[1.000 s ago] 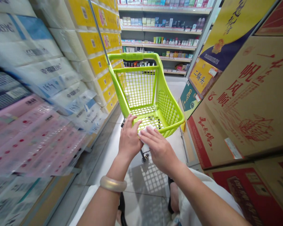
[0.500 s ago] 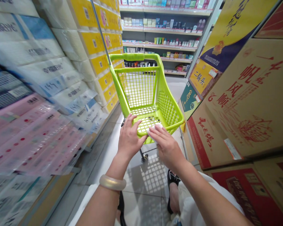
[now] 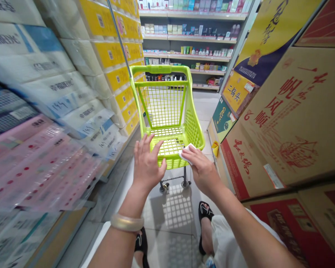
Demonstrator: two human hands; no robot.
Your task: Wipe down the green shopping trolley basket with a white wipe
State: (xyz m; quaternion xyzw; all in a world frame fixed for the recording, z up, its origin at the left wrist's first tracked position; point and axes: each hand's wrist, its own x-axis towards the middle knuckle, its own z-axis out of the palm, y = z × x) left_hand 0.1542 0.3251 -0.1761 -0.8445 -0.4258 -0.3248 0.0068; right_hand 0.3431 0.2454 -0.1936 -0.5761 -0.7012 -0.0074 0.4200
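Observation:
A lime-green shopping cart [image 3: 194, 128] stands upright in front of me, its near rim within reach of both hands. My right hand [image 3: 202, 167] is closed on a folded white tissue or cloth [image 3: 186, 153] and holds it against the near rim, right of the middle. My left hand [image 3: 147, 163] is at the left part of that rim, fingers spread and nothing in them. Whether its fingertips touch the plastic I cannot tell. The cart basket has only its bare grid showing.
Stacked tissue packs [image 3: 80, 115] line the left side, with yellow-labelled rolls [image 3: 108, 56] beyond. Cardboard boxes [image 3: 276, 123] form the right side. Shelves of small goods [image 3: 190, 37] stand behind the cart. A thin grey pole [image 3: 118, 33] rises at the cart's left.
The cart's near end has swung left and straightened. My hands have moved apart, left hand leftward and right hand slightly rightward along the rim, and more of the white tissue or cloth shows.

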